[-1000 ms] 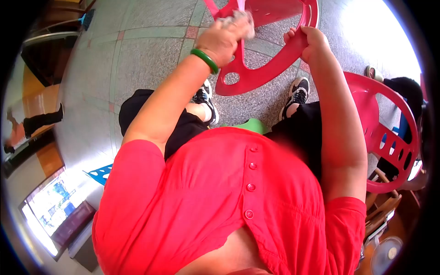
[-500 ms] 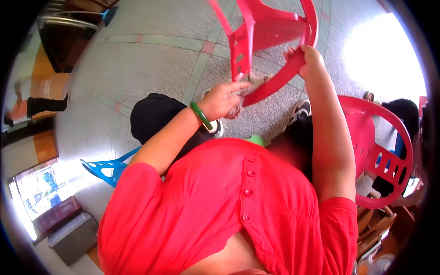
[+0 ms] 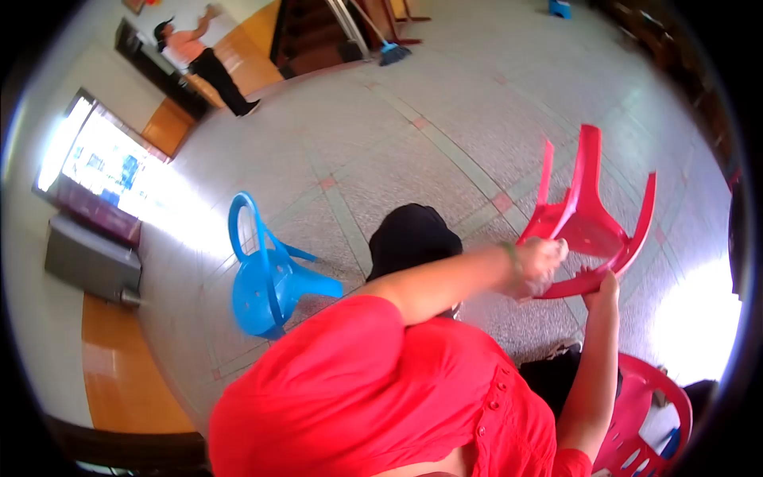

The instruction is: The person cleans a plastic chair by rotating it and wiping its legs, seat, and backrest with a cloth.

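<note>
- Left hand (image 3: 542, 262): blurred, closed around a cloth (image 3: 532, 288), at the near-left side of the red plastic chair (image 3: 590, 232).
- Right hand (image 3: 602, 288): gripping that chair's near rim.

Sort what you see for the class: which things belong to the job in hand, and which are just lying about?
Job in hand:
upturned red chair, gripped by the right hand
pale cloth, blurred, in the left hand

Lying about:
blue chair
second red chair, lower right
broom
</note>
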Motion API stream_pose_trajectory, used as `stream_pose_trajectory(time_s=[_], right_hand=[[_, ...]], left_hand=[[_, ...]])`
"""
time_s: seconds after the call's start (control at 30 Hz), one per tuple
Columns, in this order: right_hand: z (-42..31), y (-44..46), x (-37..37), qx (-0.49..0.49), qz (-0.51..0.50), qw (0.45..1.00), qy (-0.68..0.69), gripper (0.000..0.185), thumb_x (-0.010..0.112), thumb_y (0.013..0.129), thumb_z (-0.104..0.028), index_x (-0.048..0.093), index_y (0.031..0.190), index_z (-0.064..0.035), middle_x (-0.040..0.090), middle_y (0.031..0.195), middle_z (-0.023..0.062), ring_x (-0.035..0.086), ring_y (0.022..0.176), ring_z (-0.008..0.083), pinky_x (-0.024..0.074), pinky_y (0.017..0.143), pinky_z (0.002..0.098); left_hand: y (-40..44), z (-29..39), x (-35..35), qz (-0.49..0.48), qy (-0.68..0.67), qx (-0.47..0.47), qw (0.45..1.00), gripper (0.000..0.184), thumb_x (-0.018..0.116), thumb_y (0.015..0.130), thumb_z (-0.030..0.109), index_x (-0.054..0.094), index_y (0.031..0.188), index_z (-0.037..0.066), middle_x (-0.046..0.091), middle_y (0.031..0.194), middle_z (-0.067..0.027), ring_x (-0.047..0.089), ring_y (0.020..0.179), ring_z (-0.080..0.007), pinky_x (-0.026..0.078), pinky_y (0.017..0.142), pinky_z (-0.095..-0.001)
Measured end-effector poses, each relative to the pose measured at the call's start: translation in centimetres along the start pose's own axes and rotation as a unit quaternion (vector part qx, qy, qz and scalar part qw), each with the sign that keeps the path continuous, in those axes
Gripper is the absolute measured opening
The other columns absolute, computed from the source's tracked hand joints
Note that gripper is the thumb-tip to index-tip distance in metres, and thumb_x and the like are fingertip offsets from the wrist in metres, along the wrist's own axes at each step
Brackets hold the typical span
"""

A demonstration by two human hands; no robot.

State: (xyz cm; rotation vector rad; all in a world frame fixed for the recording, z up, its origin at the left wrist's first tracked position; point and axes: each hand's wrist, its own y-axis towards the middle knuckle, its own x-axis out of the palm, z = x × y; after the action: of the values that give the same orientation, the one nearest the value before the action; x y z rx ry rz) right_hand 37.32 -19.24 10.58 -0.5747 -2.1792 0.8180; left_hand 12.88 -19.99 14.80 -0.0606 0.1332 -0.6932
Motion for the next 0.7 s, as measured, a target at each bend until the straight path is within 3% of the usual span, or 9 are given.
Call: stream_pose_trajectory(time_s=[0.03, 0.1, 0.17, 0.23, 0.3, 0.43, 0.53, 0.63, 0.7], right_hand=[[0.5, 1.2, -0.5, 0.020, -0.006, 1.000, 0.017, 0.038, 0.038, 0.095, -0.033, 0.034, 0.119, -0.0033, 0.052, 0.102, 0.0213, 0.057, 0.086, 0.0352, 0.0498, 0.077, 0.0498], [2.5, 0.2, 0.8, -0.033, 0.030, 0.998, 0.053, 0.037, 0.036, 0.096, -0.030, 0.033, 0.121, -0.0041, 0.051, 0.100, 0.0204, 0.057, 0.083, 0.0342, 0.0511, 0.075, 0.0479], [4.0, -0.6, 1.2, -0.053, 0.082, 0.994, 0.048, 0.031, 0.040, 0.088, -0.019, 0.037, 0.118, -0.0100, 0.048, 0.100, 0.0154, 0.054, 0.082, 0.0318, 0.0518, 0.068, 0.0436], [3.4, -2.4, 1.5, -0.033, 0.100, 0.994, 0.030, 0.036, 0.036, 0.095, -0.029, 0.034, 0.123, -0.0067, 0.050, 0.103, 0.0177, 0.056, 0.086, 0.0328, 0.0499, 0.077, 0.0492], [2.1, -2.8, 1.1, -0.026, 0.081, 0.996, 0.040, 0.037, 0.036, 0.094, -0.030, 0.034, 0.123, -0.0071, 0.050, 0.104, 0.0176, 0.056, 0.087, 0.0324, 0.0488, 0.079, 0.0503], [2.4, -2.6, 1.0, -0.022, 0.041, 0.999, 0.019, 0.037, 0.037, 0.094, -0.028, 0.034, 0.124, -0.0073, 0.050, 0.108, 0.0175, 0.055, 0.090, 0.0320, 0.0468, 0.082, 0.0519], [2.4, -5.7, 2.0, -0.050, 0.014, 0.999, 0.003, 0.036, 0.037, 0.092, -0.025, 0.036, 0.123, -0.0045, 0.050, 0.108, 0.0174, 0.055, 0.090, 0.0309, 0.0476, 0.082, 0.0484], [1.9, -3.2, 0.2, -0.075, -0.065, 0.995, 0.025, 0.034, 0.038, 0.091, -0.020, 0.040, 0.119, -0.0012, 0.051, 0.109, 0.0168, 0.055, 0.091, 0.0292, 0.0481, 0.083, 0.0450], [2.3, -3.7, 1.1, -0.083, -0.038, 0.995, 0.043, 0.035, 0.040, 0.093, -0.027, 0.045, 0.114, 0.0003, 0.054, 0.102, 0.0158, 0.057, 0.085, 0.0273, 0.0509, 0.078, 0.0409]], left_hand=[[1.0, 0.3, 1.0, 0.013, 0.188, -0.009, 0.982, 0.032, 0.056, 0.083, 0.015, 0.055, 0.114, 0.004, 0.065, 0.097, -0.0161, 0.063, 0.091, -0.0266, 0.048, 0.081, -0.0354], [1.8, 0.5, 3.8, -0.066, 0.400, -0.036, 0.913, 0.033, 0.056, 0.078, 0.017, 0.057, 0.109, 0.005, 0.062, 0.103, -0.0211, 0.059, 0.098, -0.0337, 0.046, 0.087, -0.0398], [-2.2, 5.7, 4.5, -0.061, 0.364, -0.160, 0.916, 0.032, 0.054, 0.076, 0.015, 0.059, 0.106, 0.004, 0.061, 0.105, -0.0212, 0.058, 0.101, -0.0338, 0.045, 0.089, -0.0412], [-1.8, 2.8, 3.9, -0.079, 0.380, -0.141, 0.911, 0.037, 0.055, 0.074, 0.017, 0.058, 0.108, 0.004, 0.062, 0.105, -0.0201, 0.058, 0.102, -0.0342, 0.045, 0.089, -0.0419], [-3.2, 2.9, 2.4, -0.136, 0.417, -0.133, 0.889, 0.039, 0.053, 0.074, 0.016, 0.057, 0.111, 0.005, 0.061, 0.107, -0.0192, 0.058, 0.104, -0.0335, 0.044, 0.089, -0.0424], [-5.7, 0.7, 1.4, -0.069, 0.415, -0.100, 0.902, 0.041, 0.050, 0.074, 0.016, 0.056, 0.114, 0.006, 0.060, 0.110, -0.0192, 0.058, 0.104, -0.0328, 0.044, 0.089, -0.0430], [-6.2, -1.5, 0.8, -0.046, 0.492, -0.014, 0.869, 0.041, 0.049, 0.075, 0.013, 0.056, 0.115, 0.008, 0.060, 0.109, -0.0186, 0.058, 0.103, -0.0330, 0.044, 0.089, -0.0431], [-9.5, 4.3, -0.4, -0.051, 0.448, -0.094, 0.888, 0.039, 0.049, 0.075, 0.013, 0.057, 0.112, 0.008, 0.061, 0.106, -0.0190, 0.059, 0.100, -0.0333, 0.045, 0.087, -0.0435], [-9.9, 3.8, -1.4, -0.035, 0.425, -0.106, 0.898, 0.036, 0.049, 0.074, 0.014, 0.059, 0.108, 0.007, 0.062, 0.102, -0.0196, 0.059, 0.098, -0.0341, 0.045, 0.084, -0.0435]])
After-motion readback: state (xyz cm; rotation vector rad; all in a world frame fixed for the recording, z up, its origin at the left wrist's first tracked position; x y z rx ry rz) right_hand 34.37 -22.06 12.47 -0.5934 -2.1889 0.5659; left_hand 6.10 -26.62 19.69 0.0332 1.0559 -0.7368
